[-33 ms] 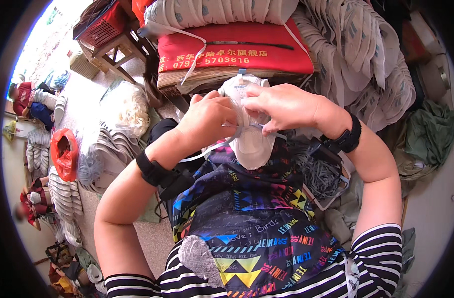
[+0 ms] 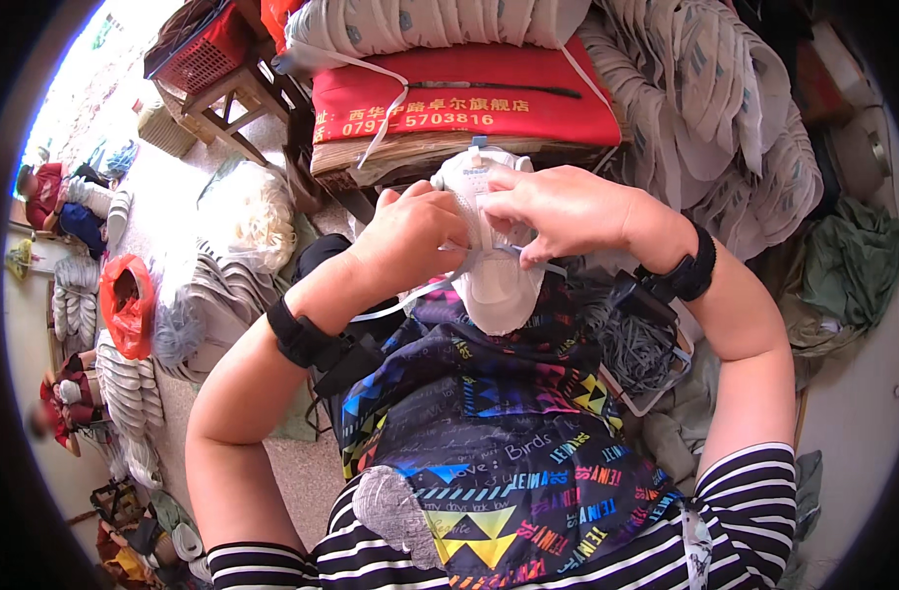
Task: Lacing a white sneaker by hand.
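Observation:
A white shoe upper (image 2: 501,300) with a pale tongue-shaped flap lies in front of me, its rounded end over my apron and a small blue-grey tab at its far end. My left hand (image 2: 410,234) is closed at its left side, with a flat whitish lace (image 2: 415,298) running from the fingers toward my left wrist. From the right, my right hand (image 2: 568,211) reaches over the upper, fingers bent and thumb pressed at the lace near the middle. A short piece of lace sticks out right of that thumb. The fingers partly hide the upper's middle.
Beyond the upper stands a stack covered in red cloth (image 2: 469,103), bearing a thin dark tool (image 2: 509,89) and nested uppers. More grey-white uppers (image 2: 686,108) hang at right. A tray of grey laces (image 2: 641,344) is by my right elbow. A red plastic bag (image 2: 127,305) lies left.

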Available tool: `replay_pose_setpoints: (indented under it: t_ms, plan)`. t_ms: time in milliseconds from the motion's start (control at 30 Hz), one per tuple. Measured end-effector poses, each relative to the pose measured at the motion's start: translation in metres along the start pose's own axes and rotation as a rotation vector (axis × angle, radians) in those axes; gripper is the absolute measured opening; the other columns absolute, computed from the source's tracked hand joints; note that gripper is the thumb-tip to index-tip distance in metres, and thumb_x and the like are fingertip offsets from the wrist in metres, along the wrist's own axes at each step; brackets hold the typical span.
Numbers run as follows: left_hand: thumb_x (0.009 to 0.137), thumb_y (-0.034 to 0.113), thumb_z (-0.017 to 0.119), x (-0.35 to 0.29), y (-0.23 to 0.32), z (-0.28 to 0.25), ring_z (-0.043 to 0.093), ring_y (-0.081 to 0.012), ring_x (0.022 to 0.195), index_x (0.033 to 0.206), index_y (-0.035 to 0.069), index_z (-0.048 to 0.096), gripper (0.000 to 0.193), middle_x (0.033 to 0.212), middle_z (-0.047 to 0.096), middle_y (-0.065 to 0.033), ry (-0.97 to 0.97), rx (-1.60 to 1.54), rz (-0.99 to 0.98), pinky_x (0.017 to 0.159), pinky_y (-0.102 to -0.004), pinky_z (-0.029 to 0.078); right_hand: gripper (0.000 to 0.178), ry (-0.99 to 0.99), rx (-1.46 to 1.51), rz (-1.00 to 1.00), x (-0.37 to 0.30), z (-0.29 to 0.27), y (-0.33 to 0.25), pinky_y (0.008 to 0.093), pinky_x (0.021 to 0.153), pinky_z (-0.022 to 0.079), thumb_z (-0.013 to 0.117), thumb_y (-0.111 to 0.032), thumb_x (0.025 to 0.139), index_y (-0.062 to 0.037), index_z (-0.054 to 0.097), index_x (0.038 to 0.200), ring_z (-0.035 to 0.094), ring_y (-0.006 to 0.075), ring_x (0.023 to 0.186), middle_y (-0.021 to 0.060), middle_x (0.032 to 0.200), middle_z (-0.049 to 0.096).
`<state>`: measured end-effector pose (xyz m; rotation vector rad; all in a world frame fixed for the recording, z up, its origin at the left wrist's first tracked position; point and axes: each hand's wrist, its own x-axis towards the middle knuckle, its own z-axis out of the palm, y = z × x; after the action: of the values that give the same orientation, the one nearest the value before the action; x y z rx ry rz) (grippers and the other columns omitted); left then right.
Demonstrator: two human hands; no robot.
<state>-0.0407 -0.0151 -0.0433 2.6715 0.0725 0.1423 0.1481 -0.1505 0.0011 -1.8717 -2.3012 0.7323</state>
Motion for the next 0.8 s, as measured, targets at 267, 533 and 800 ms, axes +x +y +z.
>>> replay_pose_setpoints:
  t_ms: [267,533,800]
  plan:
    - [0.067,0.018,0.07,0.006,0.015,-0.002,0.055,-0.023,0.092,0.076,0.013,0.067,0.011,0.086,0.059,-0.0009,-0.039,0.171,-0.064,0.083,-0.0403,0.039,0.037,-0.004,0.02,0.009,0.001,0.002,0.004,0.0447,0.074,0.049,0.077,-0.012,0.067,-0.0049,0.052,0.092,0.061,0.0348,0.091,0.0114,0.102,0.055]
    - [0.071,0.018,0.068,0.002,0.009,0.004,0.056,-0.0234,0.092,0.077,0.012,0.067,0.008,0.086,0.059,-0.0032,0.04,0.125,-0.034,0.08,-0.0415,0.04,0.041,0.075,-0.077,-0.007,0.0,0.009,0.002,0.0459,0.068,0.049,0.08,-0.012,0.066,-0.0071,0.049,0.092,0.062,0.0352,0.086,0.011,0.102,0.053]
    - [0.077,0.016,0.068,0.007,-0.003,0.014,0.057,-0.026,0.085,0.074,0.005,0.067,0.012,0.078,0.059,-0.0068,0.062,-0.127,-0.112,0.076,-0.0386,0.042,0.042,0.11,-0.092,-0.014,-0.002,0.012,-0.001,0.0461,0.068,0.049,0.08,-0.012,0.065,-0.0071,0.05,0.093,0.062,0.0352,0.085,0.0111,0.101,0.053]
